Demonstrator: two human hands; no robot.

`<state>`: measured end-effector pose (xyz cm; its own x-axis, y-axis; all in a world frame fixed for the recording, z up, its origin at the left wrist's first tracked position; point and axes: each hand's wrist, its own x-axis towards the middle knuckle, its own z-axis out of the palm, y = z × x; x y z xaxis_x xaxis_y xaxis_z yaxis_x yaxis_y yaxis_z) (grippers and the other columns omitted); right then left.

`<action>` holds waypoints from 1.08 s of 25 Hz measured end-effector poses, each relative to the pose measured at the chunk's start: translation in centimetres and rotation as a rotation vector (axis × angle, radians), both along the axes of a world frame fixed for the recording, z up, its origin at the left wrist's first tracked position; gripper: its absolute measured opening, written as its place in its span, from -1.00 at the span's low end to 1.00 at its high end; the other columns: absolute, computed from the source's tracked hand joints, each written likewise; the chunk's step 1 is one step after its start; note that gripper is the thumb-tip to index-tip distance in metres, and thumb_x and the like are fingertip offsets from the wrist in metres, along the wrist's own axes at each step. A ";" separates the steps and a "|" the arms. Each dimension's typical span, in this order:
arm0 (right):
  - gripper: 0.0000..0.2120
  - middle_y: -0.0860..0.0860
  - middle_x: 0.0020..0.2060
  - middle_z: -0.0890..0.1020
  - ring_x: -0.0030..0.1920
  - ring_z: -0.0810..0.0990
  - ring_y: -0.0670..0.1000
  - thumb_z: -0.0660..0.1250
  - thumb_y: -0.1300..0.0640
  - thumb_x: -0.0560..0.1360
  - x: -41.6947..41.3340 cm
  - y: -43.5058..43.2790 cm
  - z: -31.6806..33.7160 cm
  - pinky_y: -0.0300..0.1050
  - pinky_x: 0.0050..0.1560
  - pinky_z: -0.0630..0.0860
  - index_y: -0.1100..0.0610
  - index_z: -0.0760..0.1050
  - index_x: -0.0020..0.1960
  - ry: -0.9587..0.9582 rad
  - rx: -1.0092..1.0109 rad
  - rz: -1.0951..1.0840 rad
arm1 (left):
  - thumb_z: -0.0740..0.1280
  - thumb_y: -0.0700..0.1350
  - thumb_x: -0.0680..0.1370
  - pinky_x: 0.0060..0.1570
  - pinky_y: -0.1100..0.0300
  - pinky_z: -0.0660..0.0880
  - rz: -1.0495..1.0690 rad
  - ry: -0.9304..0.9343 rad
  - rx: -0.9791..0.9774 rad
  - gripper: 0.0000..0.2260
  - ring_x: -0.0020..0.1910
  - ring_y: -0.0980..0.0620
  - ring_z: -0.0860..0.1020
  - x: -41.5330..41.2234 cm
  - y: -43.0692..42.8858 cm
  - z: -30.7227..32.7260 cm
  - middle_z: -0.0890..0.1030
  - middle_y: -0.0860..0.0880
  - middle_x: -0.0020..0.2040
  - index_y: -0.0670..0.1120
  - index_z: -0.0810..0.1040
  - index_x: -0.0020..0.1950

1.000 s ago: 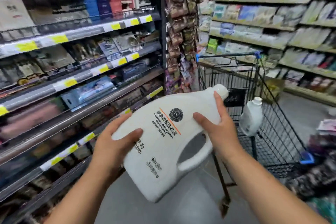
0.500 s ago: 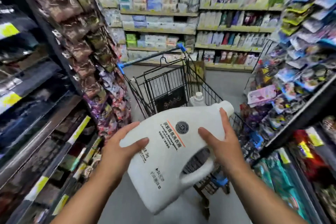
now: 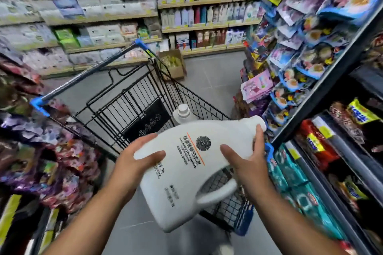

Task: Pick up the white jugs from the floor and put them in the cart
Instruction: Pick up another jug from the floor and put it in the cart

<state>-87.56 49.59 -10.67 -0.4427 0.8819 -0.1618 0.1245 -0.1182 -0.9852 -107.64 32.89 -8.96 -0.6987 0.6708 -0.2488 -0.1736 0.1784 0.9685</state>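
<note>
A large white detergent jug with a black round logo and an orange line hangs tilted, cap up and to the right, over the near end of a black wire cart. My left hand grips its base end, thumb on the label face. My right hand grips its shoulder beside the handle loop, fingers reaching towards the cap. A second white jug stands inside the cart, mostly hidden behind the held one; only its cap and shoulder show.
The cart has a blue-tipped handle bar on its left side. Shelves of hanging packets crowd the right, snack bags the left. A cardboard box sits on the grey floor beyond the cart. Stocked shelves line the far wall.
My view has swung right until the cart lies straight ahead. The jug, held in both hands throughout, has moved over the cart's near end, closer to the jug inside.
</note>
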 end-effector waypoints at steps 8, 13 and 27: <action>0.04 -0.16 0.28 0.38 0.22 0.46 -0.12 0.59 0.07 0.26 -5.7 6.0 -4.4 -0.15 0.18 0.37 -0.26 0.01 0.51 -0.047 -0.127 -0.176 | 0.59 0.03 0.14 -0.09 0.00 0.59 -0.147 -0.092 -0.135 -0.45 -0.03 -0.13 0.69 -8.4 9.5 -5.3 0.70 -0.05 0.05 0.11 0.63 0.12; 0.09 -0.11 0.30 0.42 0.25 0.49 -0.03 0.62 0.03 0.22 -9.9 6.5 -9.3 -0.05 0.24 0.45 -0.29 0.00 0.50 -0.126 -0.172 -0.360 | 0.62 -0.05 0.19 -0.05 -0.05 0.60 -0.300 -0.176 -0.208 -0.45 -0.04 -0.16 0.68 -14.7 14.4 -10.7 0.69 -0.10 0.07 0.09 0.62 0.15; 0.05 -0.06 0.26 0.50 0.16 0.57 -0.13 0.62 0.20 0.23 -17.4 6.4 -28.0 -0.24 0.09 0.58 -0.18 0.07 0.51 -0.215 -0.230 -0.599 | 0.50 -0.27 0.40 -0.26 0.11 0.60 -0.372 -0.330 -0.429 -0.68 -0.16 -0.05 0.70 -22.0 19.3 -31.2 0.72 0.00 -0.05 0.07 0.61 0.04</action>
